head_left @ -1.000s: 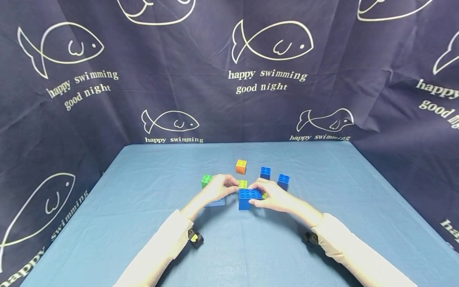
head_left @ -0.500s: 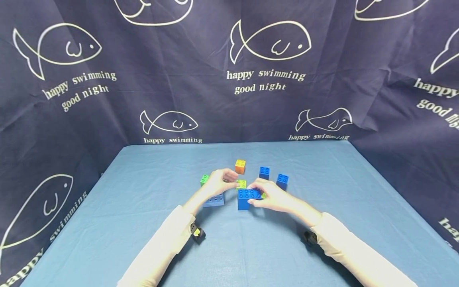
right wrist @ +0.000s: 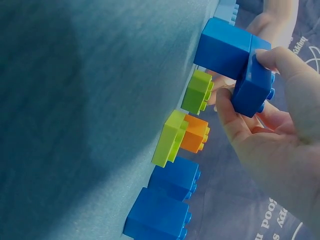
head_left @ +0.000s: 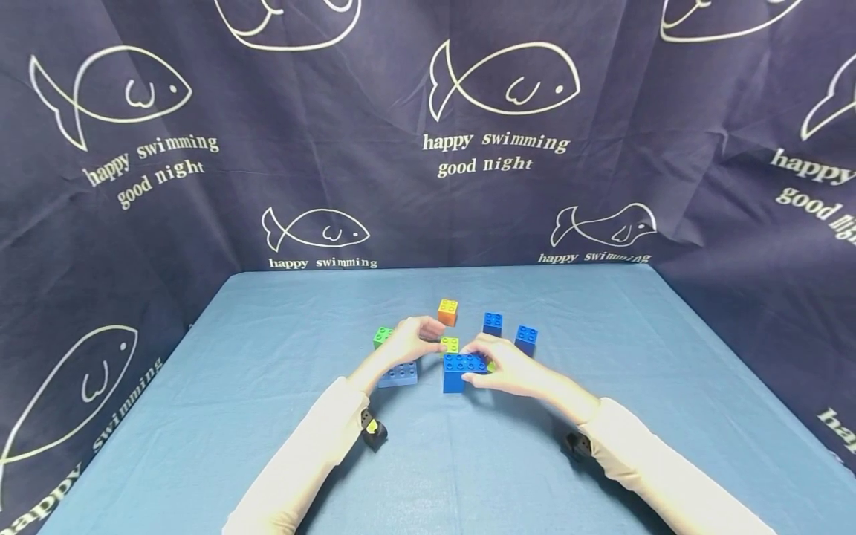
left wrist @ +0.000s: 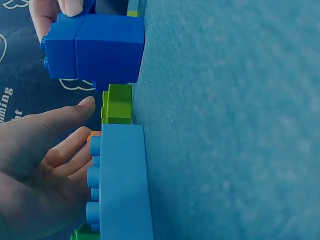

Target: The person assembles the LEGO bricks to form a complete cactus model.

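My right hand (head_left: 504, 365) pinches a long blue toy brick (right wrist: 252, 75) between thumb and fingers. The long brick sits on one end of a blue block (right wrist: 225, 47), its other end overhanging. My left hand (left wrist: 45, 165) holds nothing, its thumb apart from loosely bent fingers. Beside the left fingertips in the head view is a small lime brick (head_left: 450, 345). Under the left wrist lies a light-blue brick (head_left: 397, 374), with a green brick (head_left: 383, 336) behind it, partly hidden by the hand. Another lime brick (right wrist: 169, 140) is mostly covered by the right hand in the head view.
An orange brick (head_left: 448, 313) stands farther back on the blue cloth-covered table (head_left: 428, 475). Two blue bricks, one nearer the middle (head_left: 493, 323) and one farther right (head_left: 526, 339), stand beyond the right hand. A dark fish-print curtain (head_left: 401, 111) surrounds the table's back and sides.
My left hand has shifted slightly back, with thumb and fingers spreading apart, so more of the light-blue brick shows. The right hand and the blue bricks in it look unmoved.
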Demonstrator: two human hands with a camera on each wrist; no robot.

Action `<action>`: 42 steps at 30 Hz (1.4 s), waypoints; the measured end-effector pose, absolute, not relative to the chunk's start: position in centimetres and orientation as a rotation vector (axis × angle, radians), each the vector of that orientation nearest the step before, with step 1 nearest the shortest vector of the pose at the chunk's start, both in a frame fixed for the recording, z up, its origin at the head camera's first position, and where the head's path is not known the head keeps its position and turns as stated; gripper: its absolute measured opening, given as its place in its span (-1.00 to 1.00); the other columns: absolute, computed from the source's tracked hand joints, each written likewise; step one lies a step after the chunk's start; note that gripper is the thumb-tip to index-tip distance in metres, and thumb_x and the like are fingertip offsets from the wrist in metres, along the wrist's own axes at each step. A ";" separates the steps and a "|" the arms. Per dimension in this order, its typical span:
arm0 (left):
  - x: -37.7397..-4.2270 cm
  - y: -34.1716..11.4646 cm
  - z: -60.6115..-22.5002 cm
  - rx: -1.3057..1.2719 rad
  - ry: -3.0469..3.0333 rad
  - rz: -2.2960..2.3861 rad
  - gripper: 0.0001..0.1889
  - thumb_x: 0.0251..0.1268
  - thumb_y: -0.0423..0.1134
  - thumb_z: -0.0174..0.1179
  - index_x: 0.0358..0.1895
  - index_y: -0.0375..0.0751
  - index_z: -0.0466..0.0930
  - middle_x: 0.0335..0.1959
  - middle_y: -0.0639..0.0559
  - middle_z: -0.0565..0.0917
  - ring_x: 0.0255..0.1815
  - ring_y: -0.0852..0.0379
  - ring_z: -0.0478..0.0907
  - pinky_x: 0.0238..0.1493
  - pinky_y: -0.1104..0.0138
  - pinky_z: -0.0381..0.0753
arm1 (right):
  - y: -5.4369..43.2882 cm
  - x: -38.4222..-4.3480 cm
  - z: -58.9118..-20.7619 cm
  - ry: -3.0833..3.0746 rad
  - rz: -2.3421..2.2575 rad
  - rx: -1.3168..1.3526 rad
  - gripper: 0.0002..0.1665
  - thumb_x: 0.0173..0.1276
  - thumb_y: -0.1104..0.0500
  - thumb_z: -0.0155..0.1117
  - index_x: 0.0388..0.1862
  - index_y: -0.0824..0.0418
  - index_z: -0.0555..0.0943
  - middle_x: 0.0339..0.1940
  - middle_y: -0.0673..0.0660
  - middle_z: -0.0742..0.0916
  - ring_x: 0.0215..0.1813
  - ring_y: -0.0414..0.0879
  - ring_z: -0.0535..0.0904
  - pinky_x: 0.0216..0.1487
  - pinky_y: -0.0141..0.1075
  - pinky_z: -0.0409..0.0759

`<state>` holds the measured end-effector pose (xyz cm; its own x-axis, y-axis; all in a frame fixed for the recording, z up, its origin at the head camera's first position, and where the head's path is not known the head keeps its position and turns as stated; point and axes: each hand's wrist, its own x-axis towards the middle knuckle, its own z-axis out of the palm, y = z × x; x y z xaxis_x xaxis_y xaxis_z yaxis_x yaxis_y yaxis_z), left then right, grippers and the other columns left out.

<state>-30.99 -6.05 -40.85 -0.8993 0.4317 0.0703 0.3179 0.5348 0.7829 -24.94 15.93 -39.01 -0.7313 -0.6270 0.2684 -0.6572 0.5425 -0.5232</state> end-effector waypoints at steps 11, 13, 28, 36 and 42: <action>-31.1 -6.1 -41.1 0.626 2.632 1.267 -0.61 0.05 -0.34 0.35 0.00 -0.33 0.56 -0.10 -0.17 0.68 -0.07 -0.04 0.63 -0.02 0.26 0.58 | 15.8 -24.8 -39.2 -2.692 0.925 1.137 -0.64 0.16 0.09 0.35 -0.11 0.23 0.59 -0.21 0.06 0.65 -0.20 -0.15 0.49 -0.18 -0.37 0.49; -31.1 -6.1 -41.1 0.628 2.638 1.252 -0.61 0.03 -0.35 0.36 -0.02 -0.33 0.56 -0.13 -0.16 0.68 -0.10 -0.03 0.64 -0.05 0.28 0.59 | 15.8 -24.8 -39.2 -2.680 0.919 1.141 -0.64 0.15 0.09 0.35 -0.11 0.23 0.59 -0.22 0.07 0.64 -0.22 -0.16 0.49 -0.20 -0.37 0.48; -31.2 -6.2 -41.5 0.624 2.632 1.202 -0.62 0.02 -0.35 0.38 -0.04 -0.31 0.58 -0.14 -0.16 0.69 -0.12 -0.01 0.65 -0.09 0.30 0.61 | 15.9 -24.8 -39.3 -2.691 0.913 1.155 -0.64 0.17 0.08 0.35 -0.10 0.23 0.58 -0.21 0.06 0.64 -0.21 -0.16 0.49 -0.18 -0.37 0.49; -31.1 -6.3 -41.3 0.619 2.633 1.216 -0.62 0.01 -0.39 0.37 -0.03 -0.34 0.57 -0.13 -0.21 0.68 -0.11 -0.05 0.65 -0.08 0.28 0.61 | 16.0 -24.8 -39.2 -2.703 0.918 1.159 -0.63 0.21 0.06 0.34 -0.06 0.20 0.60 -0.22 0.04 0.63 -0.21 -0.16 0.48 -0.21 -0.29 0.54; -31.1 -6.6 -41.0 0.638 2.659 1.193 -0.63 0.03 -0.40 0.34 -0.02 -0.35 0.57 -0.13 -0.21 0.68 -0.11 -0.06 0.65 -0.08 0.28 0.61 | 15.9 -24.8 -39.1 -2.685 0.910 1.154 -0.63 0.21 0.10 0.34 -0.03 0.23 0.61 -0.26 0.04 0.59 -0.29 -0.18 0.44 -0.31 -0.39 0.48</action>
